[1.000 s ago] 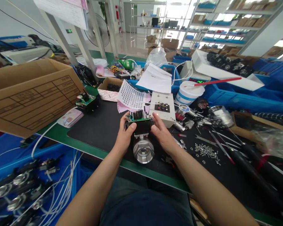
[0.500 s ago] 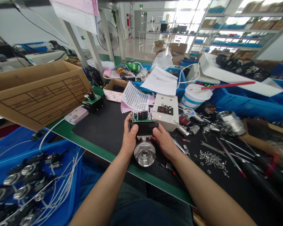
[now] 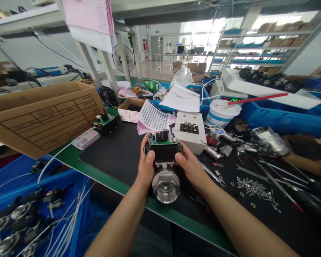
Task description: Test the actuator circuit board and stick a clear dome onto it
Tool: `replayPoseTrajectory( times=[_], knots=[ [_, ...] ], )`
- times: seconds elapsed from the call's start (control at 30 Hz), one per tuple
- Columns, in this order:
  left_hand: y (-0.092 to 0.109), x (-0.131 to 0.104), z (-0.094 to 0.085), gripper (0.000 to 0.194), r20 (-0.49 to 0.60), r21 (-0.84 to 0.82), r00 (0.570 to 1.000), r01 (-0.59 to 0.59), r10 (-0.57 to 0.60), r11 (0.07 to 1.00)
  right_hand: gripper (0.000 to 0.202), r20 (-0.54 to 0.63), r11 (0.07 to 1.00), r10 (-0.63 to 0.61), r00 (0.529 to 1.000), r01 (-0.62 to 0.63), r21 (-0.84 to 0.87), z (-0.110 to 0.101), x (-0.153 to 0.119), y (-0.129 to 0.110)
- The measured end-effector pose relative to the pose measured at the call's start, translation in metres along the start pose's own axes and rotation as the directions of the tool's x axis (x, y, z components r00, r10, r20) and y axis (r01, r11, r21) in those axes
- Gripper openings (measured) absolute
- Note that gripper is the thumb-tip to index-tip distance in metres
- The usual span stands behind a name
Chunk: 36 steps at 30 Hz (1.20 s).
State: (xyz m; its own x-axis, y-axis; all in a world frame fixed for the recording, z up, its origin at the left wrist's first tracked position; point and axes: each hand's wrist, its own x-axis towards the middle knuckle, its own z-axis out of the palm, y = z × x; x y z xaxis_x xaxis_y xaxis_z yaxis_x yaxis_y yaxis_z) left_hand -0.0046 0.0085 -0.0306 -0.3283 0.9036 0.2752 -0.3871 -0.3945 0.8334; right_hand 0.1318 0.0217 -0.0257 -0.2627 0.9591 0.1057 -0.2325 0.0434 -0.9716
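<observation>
Between my two hands is a flow meter-like device (image 3: 166, 184): a shiny hex-ended metal pipe body below, a black housing above with an exposed green circuit board (image 3: 163, 140) on top. My left hand (image 3: 146, 162) grips the housing's left side, thumb on its front face. On the right side my right hand (image 3: 188, 162) closes on it the same way. The metal body's round opening faces me, near the table's front edge. A light grey control box (image 3: 202, 125) with small black-and-red terminals stands just behind my right hand.
Right of my hands lie a wrench (image 3: 212, 175), loose screws (image 3: 254, 189) and screwdrivers (image 3: 280, 185). A white tub (image 3: 222, 113) stands behind. To the left are a cardboard box (image 3: 48, 117), another circuit-board unit (image 3: 105, 122) and a blue bin (image 3: 80, 221) of metal-bodied parts and white cables.
The view has tilted up slightly, so the bench sits lower in the picture. Both hands keep the same grip on the device.
</observation>
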Motion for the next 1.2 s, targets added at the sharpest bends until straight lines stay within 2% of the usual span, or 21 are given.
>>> replayPoseTrajectory(
  times=[0.2, 0.4, 0.6, 0.77, 1.2],
  knots=[
    [0.001, -0.003, -0.003, 0.077, 0.025, -0.012, 1.0, -0.013, 0.013, 1.0, 0.088, 0.007, 0.998, -0.052, 0.999, 0.053, -0.034, 0.001, -0.002, 0.001],
    [-0.003, -0.002, -0.007, 0.071, 0.039, 0.0, 0.999, -0.036, 0.036, 0.999, 0.086, 0.017, 0.996, -0.062, 0.998, 0.063, -0.062, 0.001, -0.001, -0.003],
    [-0.001, -0.002, -0.002, 0.072, 0.027, -0.005, 0.999, -0.045, 0.045, 0.999, 0.082, 0.025, 0.994, -0.076, 0.997, 0.078, -0.073, 0.002, -0.001, -0.004],
    [-0.001, -0.002, -0.001, 0.072, 0.024, -0.011, 0.998, -0.056, 0.057, 0.998, 0.078, 0.088, 0.991, -0.07, 0.994, 0.079, -0.104, 0.001, -0.003, -0.009],
    [-0.011, 0.004, -0.013, 0.067, 0.095, -0.004, 0.992, -0.083, 0.083, 0.997, 0.078, 0.08, 0.991, -0.055, 0.995, 0.063, -0.114, 0.0, -0.004, -0.008]
  ],
)
